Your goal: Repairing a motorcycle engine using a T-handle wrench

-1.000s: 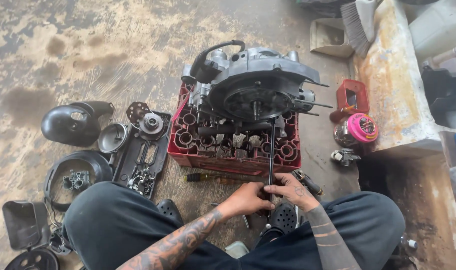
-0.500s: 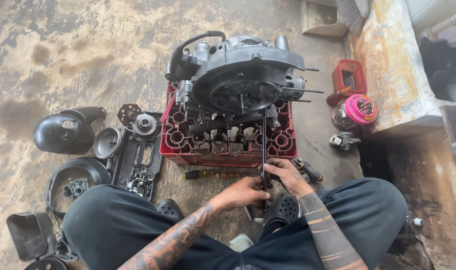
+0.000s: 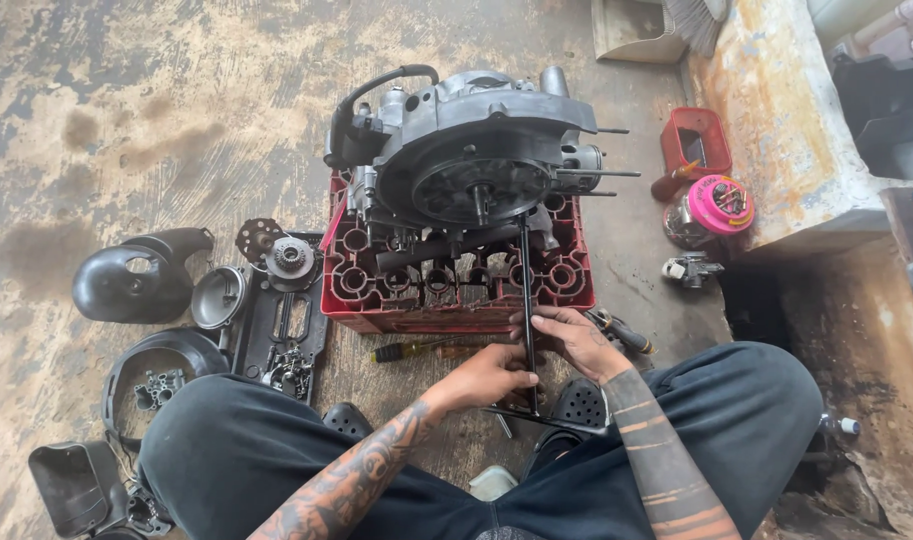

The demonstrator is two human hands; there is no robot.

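A grey engine block (image 3: 477, 150) rests on a red plastic crate (image 3: 457, 285) on the floor in front of me. A long black T-handle wrench (image 3: 527, 300) runs from the engine's lower side down to my hands. My left hand (image 3: 492, 378) is closed around the lower part of its shaft. My right hand (image 3: 569, 340) holds the shaft just above, fingers wrapped on it. The wrench's cross handle (image 3: 547, 420) lies under my hands, above a black sandal (image 3: 581, 402).
Black engine covers (image 3: 137, 275) and small parts lie on the floor at left. A yellow-handled screwdriver (image 3: 417, 350) lies by the crate. A red box (image 3: 697, 145), a pink round part (image 3: 719, 205) and a carburettor (image 3: 689, 270) sit at right beside a rusty ledge (image 3: 787, 130).
The view has shifted slightly. My hands have slid a little along the wrench shaft, staying closed on it; the engine and crate have not moved.
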